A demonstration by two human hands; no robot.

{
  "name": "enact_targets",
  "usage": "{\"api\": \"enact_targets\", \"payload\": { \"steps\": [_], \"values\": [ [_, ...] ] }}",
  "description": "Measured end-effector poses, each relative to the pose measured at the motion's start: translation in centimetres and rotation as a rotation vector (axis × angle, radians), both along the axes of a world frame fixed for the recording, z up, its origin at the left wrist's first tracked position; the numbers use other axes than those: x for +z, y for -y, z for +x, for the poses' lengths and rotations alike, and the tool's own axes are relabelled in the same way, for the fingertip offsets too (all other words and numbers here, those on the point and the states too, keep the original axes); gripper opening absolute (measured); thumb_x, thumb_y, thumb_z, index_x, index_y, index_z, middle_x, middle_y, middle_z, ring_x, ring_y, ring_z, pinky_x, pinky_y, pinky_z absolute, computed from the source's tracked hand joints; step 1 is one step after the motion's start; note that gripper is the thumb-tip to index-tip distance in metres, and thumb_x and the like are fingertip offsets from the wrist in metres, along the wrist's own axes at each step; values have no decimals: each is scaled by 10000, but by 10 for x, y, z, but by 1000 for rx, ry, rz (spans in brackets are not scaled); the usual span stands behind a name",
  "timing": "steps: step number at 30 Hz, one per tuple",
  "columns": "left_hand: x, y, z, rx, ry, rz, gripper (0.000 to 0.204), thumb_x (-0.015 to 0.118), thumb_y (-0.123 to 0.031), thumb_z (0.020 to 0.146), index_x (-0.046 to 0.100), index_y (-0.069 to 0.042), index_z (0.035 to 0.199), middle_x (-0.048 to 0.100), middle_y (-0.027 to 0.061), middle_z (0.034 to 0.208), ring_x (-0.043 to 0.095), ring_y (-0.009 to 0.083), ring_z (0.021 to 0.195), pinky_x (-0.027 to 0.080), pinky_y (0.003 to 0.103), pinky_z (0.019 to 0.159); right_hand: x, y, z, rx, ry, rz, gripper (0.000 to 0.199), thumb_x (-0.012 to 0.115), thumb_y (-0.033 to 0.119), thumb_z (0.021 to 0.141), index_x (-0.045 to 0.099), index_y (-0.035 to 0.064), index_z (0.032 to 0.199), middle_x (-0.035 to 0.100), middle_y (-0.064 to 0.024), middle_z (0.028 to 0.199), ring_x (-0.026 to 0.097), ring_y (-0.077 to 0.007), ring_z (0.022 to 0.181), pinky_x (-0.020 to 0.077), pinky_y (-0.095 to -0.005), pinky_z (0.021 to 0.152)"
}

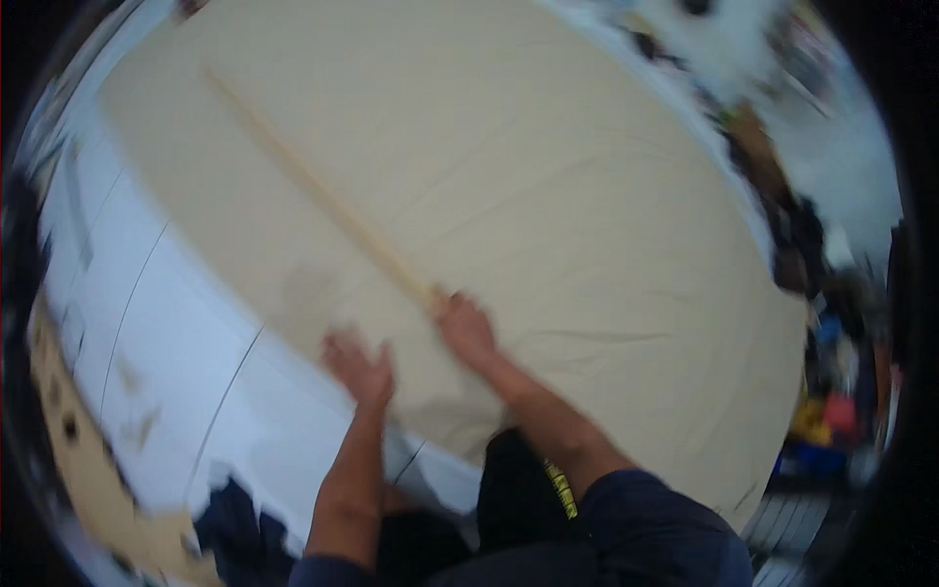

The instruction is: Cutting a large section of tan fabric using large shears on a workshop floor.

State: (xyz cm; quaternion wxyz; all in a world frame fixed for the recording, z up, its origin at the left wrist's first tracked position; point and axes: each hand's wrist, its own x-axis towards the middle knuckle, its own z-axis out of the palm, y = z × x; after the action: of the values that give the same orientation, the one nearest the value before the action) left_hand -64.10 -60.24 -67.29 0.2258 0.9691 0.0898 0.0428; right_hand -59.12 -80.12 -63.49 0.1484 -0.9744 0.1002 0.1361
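My right hand (pixel 466 330) is closed round the near end of a long, thin wooden stick (pixel 323 196). That stick slants away to the far left over a wide sheet of beige cloth (pixel 548 176), which lies spread out with some wrinkles to the right of my hand. Over the cloth's left edge is my left hand (pixel 360 366), fingers spread and nothing in it, apart from the stick. Motion blurs both hands a little.
White surface with dark seams (pixel 186 323) runs along the cloth's left side. Brown cardboard (pixel 88 460) and a dark crumpled cloth (pixel 240 528) lie at the lower left. Mixed coloured items (pixel 831 416) crowd the right edge. My knee in black (pixel 514 479) is by the near edge.
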Motion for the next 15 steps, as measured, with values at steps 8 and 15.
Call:
{"api": "enact_targets", "payload": {
  "steps": [8, 15],
  "values": [
    [33, 21, -1, -63, -136, 239, 731, 478, -388, 888, 176, -29, 1448, 107, 268, 1489, 78, 413, 1386, 45, 516, 1109, 7, 177, -69, -76, 211, -358, 469, 479, 343, 906, 421, 236, 1359, 516, -57, 886, 522, -224, 834, 454, -384, 640],
    [19, 21, 2, -107, -122, 334, 688, 433, -370, 919, 162, -21, 1447, 101, 278, 1485, 83, 422, 1383, 42, 523, 1105, 7, 432, -114, -575, 55, -586, 476, 413, 364, 943, 370, 218, 1393, 542, -120, 960, 546, -288, 884, 474, -464, 754]
  ]
}}
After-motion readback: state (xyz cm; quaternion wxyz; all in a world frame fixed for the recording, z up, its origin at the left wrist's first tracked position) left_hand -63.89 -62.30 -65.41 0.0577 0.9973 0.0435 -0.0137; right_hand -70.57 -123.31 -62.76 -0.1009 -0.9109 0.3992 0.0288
